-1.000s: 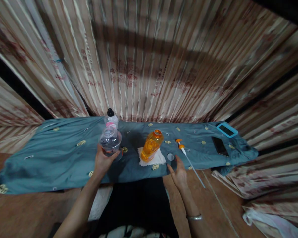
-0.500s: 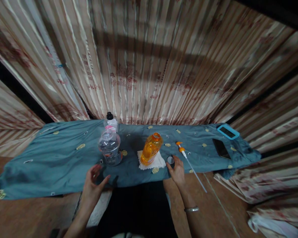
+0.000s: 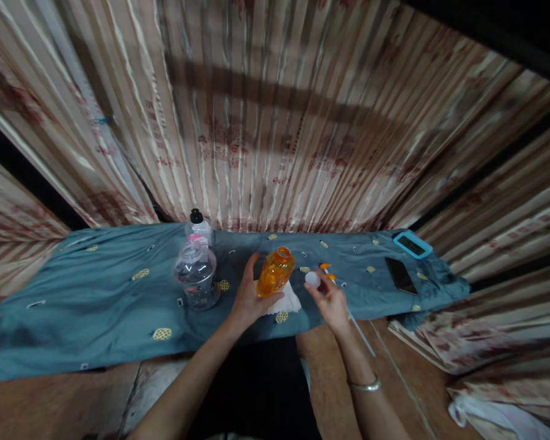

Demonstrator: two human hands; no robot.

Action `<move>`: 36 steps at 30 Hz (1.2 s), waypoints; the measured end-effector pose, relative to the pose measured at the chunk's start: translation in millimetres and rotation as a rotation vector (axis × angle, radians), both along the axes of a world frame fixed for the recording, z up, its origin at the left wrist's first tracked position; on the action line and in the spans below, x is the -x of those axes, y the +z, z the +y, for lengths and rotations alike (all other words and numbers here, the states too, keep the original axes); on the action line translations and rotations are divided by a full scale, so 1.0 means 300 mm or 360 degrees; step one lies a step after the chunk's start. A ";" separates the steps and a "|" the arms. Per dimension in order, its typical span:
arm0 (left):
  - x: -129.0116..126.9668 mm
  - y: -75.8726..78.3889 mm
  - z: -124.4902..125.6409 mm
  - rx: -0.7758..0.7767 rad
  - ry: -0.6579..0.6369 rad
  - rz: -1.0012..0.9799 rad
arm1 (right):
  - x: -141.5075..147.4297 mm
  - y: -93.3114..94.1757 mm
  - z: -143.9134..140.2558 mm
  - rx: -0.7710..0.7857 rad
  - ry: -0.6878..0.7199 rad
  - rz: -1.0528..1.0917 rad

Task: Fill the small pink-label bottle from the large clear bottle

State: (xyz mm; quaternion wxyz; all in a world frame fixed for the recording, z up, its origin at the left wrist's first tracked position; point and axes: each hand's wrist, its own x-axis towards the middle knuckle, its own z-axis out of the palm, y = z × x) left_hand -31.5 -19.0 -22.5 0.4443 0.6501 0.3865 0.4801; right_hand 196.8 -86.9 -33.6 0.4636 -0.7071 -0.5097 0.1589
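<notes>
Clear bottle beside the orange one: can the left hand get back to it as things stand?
Probably yes: the left hand grips the orange bottle, and only bare blue cloth lies between it and the clear bottle.

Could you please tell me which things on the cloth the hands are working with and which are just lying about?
In hand:
- orange bottle, gripped by left hand
- small white cap, held by right hand

Lying about:
- clear bottle
- two phones
- white napkin
</notes>
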 end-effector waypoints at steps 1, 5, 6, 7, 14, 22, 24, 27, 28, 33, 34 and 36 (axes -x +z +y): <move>-0.028 0.010 0.017 -0.0006 -0.0020 -0.0027 | 0.010 0.058 0.015 -0.0023 0.0089 0.0043; -0.093 0.019 0.046 0.0051 -0.0108 -0.0108 | 0.047 0.242 0.074 -0.0087 0.0364 0.0110; -0.099 0.015 0.048 0.0057 -0.0117 -0.0131 | 0.053 0.272 0.084 -0.0091 0.0409 0.0111; -0.102 0.009 0.048 0.0060 -0.0119 -0.0153 | 0.059 0.296 0.093 -0.0089 0.0450 0.0099; -0.102 -0.007 0.048 0.0040 -0.0074 -0.0182 | 0.066 0.344 0.113 -0.0100 0.0555 0.0053; -0.096 0.012 0.055 0.0048 -0.0071 -0.0148 | -0.054 0.030 0.106 0.0016 0.0187 0.0074; -0.093 0.011 0.058 0.0042 -0.0061 -0.0123 | -0.071 -0.082 0.083 0.0139 0.0019 -0.0076; -0.092 0.007 0.060 0.0025 -0.0053 -0.0109 | -0.077 -0.199 0.044 0.0266 -0.0090 -0.0323; -0.092 0.005 0.061 0.0020 -0.0055 -0.0106 | -0.080 -0.217 0.035 0.0292 -0.0092 -0.0395; -0.090 -0.002 0.061 0.0000 -0.0073 -0.0070 | -0.183 -0.171 0.048 0.0417 -0.0176 -0.0679; -0.090 -0.003 0.061 -0.0002 -0.0077 -0.0070 | -0.216 -0.148 0.060 0.0465 -0.0237 -0.0731; -0.091 -0.007 0.060 0.0003 -0.0078 -0.0078 | -0.273 -0.108 0.086 0.0600 -0.0332 -0.0828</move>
